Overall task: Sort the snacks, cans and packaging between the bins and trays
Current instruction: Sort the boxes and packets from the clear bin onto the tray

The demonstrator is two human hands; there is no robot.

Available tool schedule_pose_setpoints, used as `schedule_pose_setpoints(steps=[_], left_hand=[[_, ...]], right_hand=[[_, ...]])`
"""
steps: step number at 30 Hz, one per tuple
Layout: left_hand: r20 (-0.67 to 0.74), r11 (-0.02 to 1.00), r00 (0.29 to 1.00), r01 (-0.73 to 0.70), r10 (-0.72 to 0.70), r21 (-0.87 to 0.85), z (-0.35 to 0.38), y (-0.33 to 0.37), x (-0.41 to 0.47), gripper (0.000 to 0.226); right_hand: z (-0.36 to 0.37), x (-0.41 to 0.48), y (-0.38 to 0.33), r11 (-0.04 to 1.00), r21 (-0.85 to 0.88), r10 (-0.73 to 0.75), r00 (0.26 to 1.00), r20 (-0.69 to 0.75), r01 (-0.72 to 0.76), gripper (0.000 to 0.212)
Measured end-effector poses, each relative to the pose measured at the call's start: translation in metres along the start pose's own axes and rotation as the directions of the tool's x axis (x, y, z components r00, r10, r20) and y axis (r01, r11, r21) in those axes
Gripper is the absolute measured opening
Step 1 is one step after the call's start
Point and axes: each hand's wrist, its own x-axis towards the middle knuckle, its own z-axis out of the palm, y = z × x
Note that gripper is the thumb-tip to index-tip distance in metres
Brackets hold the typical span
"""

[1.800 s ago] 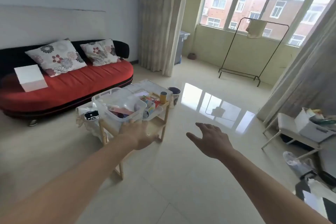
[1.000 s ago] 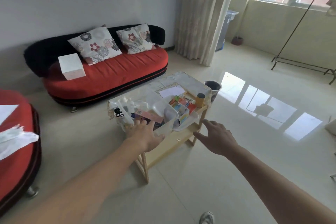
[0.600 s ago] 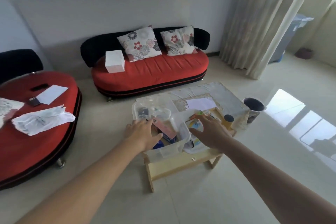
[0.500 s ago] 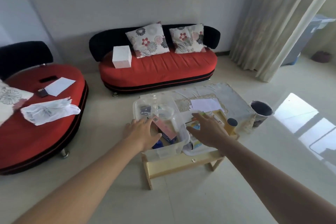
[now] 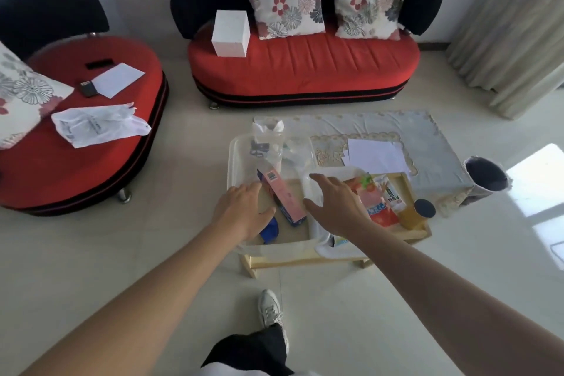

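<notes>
A clear plastic bin [image 5: 233,162] sits on the left of a low wooden table [image 5: 305,259]. In it lie a long pink box [image 5: 282,189], a blue packet [image 5: 270,230] and clear wrapping [image 5: 267,143]. My left hand [image 5: 242,210] hovers over the bin's near left corner, fingers apart, holding nothing. To the right, a white tray [image 5: 331,172] holds colourful snack packets [image 5: 377,197]. My right hand [image 5: 337,206] is spread open above the gap between bin and tray. A yellow can with a dark lid [image 5: 418,214] stands at the table's right end.
A grey cloth [image 5: 427,137] with white papers [image 5: 377,156] covers the floor behind the table. A dark bucket [image 5: 485,177] stands at the right. A red sofa [image 5: 305,67] with a white box [image 5: 230,33] is beyond; a second red seat [image 5: 79,131] is left. My shoe [image 5: 270,308] is below.
The view has swung from the window side down onto the table as I came close. Both hands have moved from mid-air to just over the bin and tray.
</notes>
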Motion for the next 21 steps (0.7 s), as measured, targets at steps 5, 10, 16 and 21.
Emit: schedule_pose_setpoints(steps=[5, 10, 16, 21], left_hand=[[0.037, 0.992, 0.999, 0.011, -0.006, -0.126, 0.022, 0.003, 0.054, 0.056], [0.123, 0.978, 0.991, 0.066, -0.042, -0.198, 0.047, -0.001, 0.094, 0.049], [0.158, 0.965, 0.977, 0.172, -0.142, -0.198, 0.091, -0.023, 0.122, 0.062], [0.236, 0.930, 0.948, 0.271, -0.213, -0.250, 0.127, -0.031, 0.136, 0.067]], right_hand=[[0.026, 0.052, 0.001, 1.000, 0.020, 0.018, 0.998, 0.067, -0.020, 0.068], [0.050, 0.095, 0.002, 0.997, 0.064, 0.043, 0.996, 0.084, -0.049, 0.070], [0.095, 0.126, 0.003, 0.973, 0.176, 0.126, 0.984, 0.124, -0.147, 0.064], [0.134, 0.148, 0.010, 0.960, 0.187, 0.166, 0.962, 0.218, -0.208, 0.073]])
